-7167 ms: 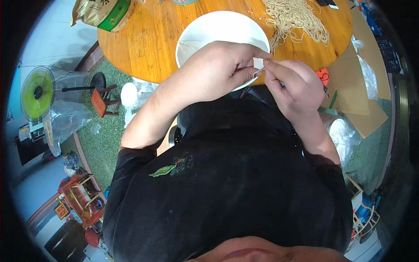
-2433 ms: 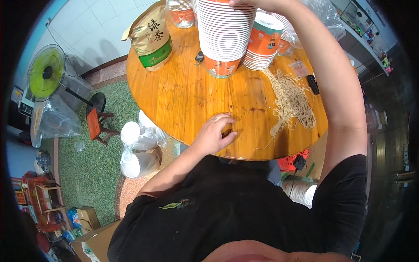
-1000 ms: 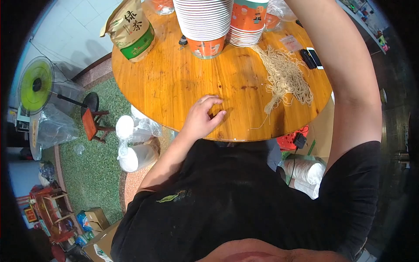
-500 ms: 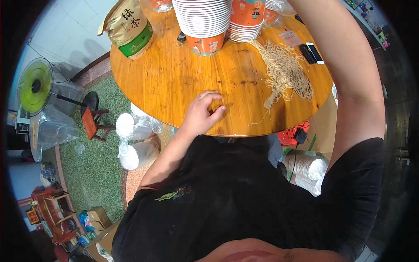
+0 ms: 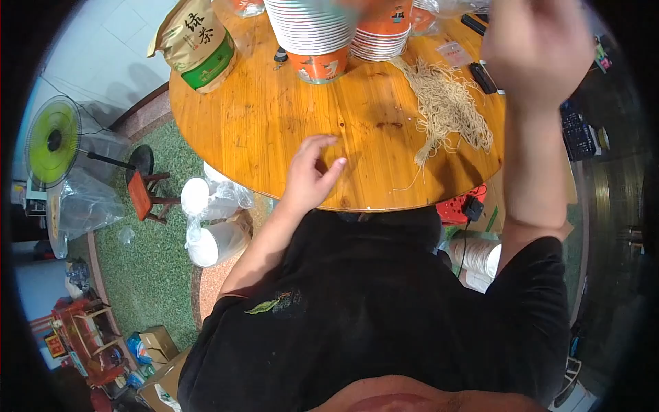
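My left hand [image 5: 312, 172] rests at the near edge of the round wooden table [image 5: 274, 137], fingers loosely bent and thumb apart, holding nothing. Raised over the table's right side is my right hand [image 5: 539, 51], smeared by motion; its fingers are blurred, and whether it holds anything is unclear. Below and left of it lies a loose heap of thin beige string [image 5: 449, 110]. Beyond my left hand stands a tall stack of orange and white paper buckets [image 5: 316, 41]. Another stack of paper buckets [image 5: 381, 44] is beside it. A blurred patch covers the first stack's top.
A tan and green pouch [image 5: 199, 48] stands at the table's far left. Near the string lie a small clear bag [image 5: 453, 53] and a black object [image 5: 482, 77]. A green fan [image 5: 53, 141], a wooden stool [image 5: 142, 192] and wrapped white stacks [image 5: 213, 246] are on the floor at left.
My right hand, out of view beyond the top edge before, has come back into view at the upper right. My left hand has shifted slightly left, its fingers a little more lifted.
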Demonstrator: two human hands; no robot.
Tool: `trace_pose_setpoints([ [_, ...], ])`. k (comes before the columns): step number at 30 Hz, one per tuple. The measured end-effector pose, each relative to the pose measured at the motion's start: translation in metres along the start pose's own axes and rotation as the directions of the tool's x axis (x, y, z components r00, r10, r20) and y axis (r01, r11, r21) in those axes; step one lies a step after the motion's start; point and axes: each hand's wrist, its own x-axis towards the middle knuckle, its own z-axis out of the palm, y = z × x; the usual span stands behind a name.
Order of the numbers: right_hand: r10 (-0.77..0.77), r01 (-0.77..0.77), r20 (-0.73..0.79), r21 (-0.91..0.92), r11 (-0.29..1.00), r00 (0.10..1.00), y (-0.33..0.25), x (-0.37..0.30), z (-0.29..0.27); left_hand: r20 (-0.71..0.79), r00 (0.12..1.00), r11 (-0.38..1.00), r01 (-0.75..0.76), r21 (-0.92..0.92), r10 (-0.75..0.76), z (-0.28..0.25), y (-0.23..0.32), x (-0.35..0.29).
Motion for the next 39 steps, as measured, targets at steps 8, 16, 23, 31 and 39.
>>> trace_pose_setpoints([
  [8, -0.08, -0.035, 0.451, 0.241, 0.97, 0.889, -0.034, -0.194, 0.015, -0.396, 0.862, 0.949, -0.283, 0.142, 0.316, -0.02, 0.014, -0.003],
  [16, 0.088, -0.205, 0.389, 0.268, 0.941, 0.917, -0.043, -0.227, 0.01, 0.091, 0.913, 0.805, -0.396, 0.443, 0.399, -0.032, 0.059, 0.008],
  [23, 0.676, -0.696, 0.437, -0.143, 0.704, 0.594, 0.045, -0.264, -0.02, 0.122, 0.936, 0.806, -0.347, 0.478, 0.33, -0.049, 0.057, 0.017],
  [31, 0.242, -0.43, 0.719, 0.088, 0.899, 0.652, 0.056, -0.284, -0.028, 0.082, 0.944, 0.812, -0.319, 0.489, 0.321, -0.048, 0.057, 0.016],
  [39, 0.308, -0.482, 0.728, 0.035, 0.875, 0.612, 0.049, -0.3, -0.033, -0.054, 0.876, 0.848, -0.446, 0.287, 0.479, -0.018, 0.07, -0.021],
])
